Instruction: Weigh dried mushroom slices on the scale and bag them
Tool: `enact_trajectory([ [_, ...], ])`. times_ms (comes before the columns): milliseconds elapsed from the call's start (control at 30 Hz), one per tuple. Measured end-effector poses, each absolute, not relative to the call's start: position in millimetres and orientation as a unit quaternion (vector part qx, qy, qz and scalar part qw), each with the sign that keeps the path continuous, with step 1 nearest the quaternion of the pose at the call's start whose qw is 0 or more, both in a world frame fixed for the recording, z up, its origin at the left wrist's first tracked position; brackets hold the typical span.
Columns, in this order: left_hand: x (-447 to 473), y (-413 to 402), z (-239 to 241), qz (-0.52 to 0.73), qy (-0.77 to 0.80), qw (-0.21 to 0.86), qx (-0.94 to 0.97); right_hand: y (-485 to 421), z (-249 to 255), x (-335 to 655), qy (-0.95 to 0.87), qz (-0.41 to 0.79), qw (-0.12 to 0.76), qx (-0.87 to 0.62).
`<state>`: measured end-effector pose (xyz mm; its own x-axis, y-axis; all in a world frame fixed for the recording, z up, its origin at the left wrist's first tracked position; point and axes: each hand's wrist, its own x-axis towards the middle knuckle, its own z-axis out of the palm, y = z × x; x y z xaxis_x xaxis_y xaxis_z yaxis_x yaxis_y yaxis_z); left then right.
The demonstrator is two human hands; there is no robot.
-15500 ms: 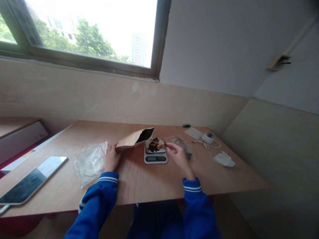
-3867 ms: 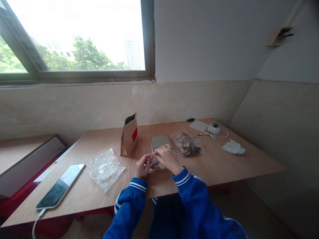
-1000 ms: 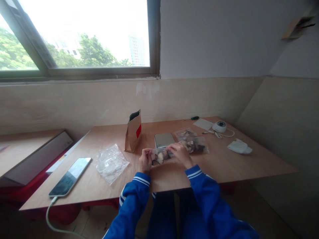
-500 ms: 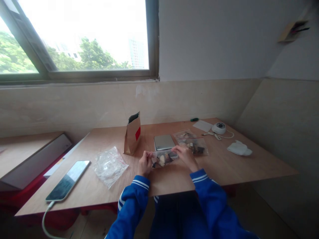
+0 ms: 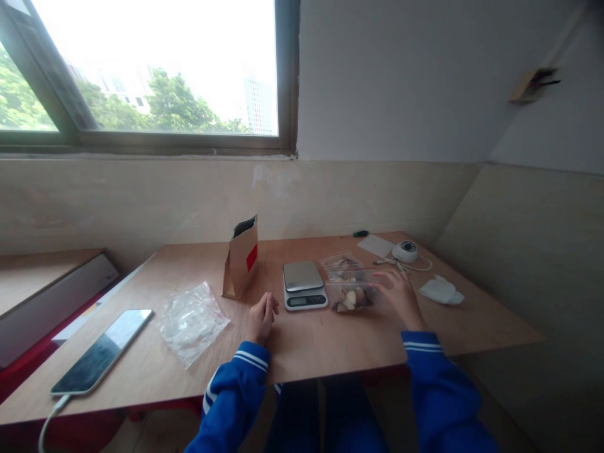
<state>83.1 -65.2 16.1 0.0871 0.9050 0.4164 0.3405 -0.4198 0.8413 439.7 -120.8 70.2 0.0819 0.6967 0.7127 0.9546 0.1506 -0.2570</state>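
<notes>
My right hand [image 5: 400, 296] grips the right edge of a small clear zip bag [image 5: 352, 297] filled with dried brown and pale pieces, just right of a small digital kitchen scale [image 5: 304, 284] whose steel platform is bare. Behind that bag lie other filled clear bags [image 5: 340, 264]. My left hand [image 5: 261, 318] rests on its edge on the wooden table [image 5: 306, 343], left of the scale, fingers loosely curled and holding nothing. A brown paper bag [image 5: 241, 258] with a red label stands upright and open behind my left hand.
Crumpled empty clear bags [image 5: 191, 321] lie at the left, beside a dark tablet [image 5: 101, 351] on a cable. At the far right are a white round device [image 5: 404, 250] with its cord, a white tissue [image 5: 441, 290], a paper sheet [image 5: 375, 245] and a green marker [image 5: 361, 233].
My left hand let go of the filled bag. My right hand carried it from in front of the scale to the right, next to the other filled bags.
</notes>
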Motion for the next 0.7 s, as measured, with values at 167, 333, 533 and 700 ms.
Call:
enact_trajectory([
  [167,82,-64,12,0.487,0.46,0.294,0.682,-120,51,435,-0.569,-0.26,0.428,-0.652],
  [333,80,-59,11,0.53,0.512,0.235,0.634,-127,27,405,-0.49,-0.237,0.487,-0.683],
  [533,82,-50,13,0.561,0.594,-0.069,0.572,-126,-21,382,-0.585,-0.122,0.384,-0.704],
  [700,60,-25,12,0.518,0.631,-0.086,0.571,-106,-23,403,-0.62,-0.009,0.294,-0.728],
])
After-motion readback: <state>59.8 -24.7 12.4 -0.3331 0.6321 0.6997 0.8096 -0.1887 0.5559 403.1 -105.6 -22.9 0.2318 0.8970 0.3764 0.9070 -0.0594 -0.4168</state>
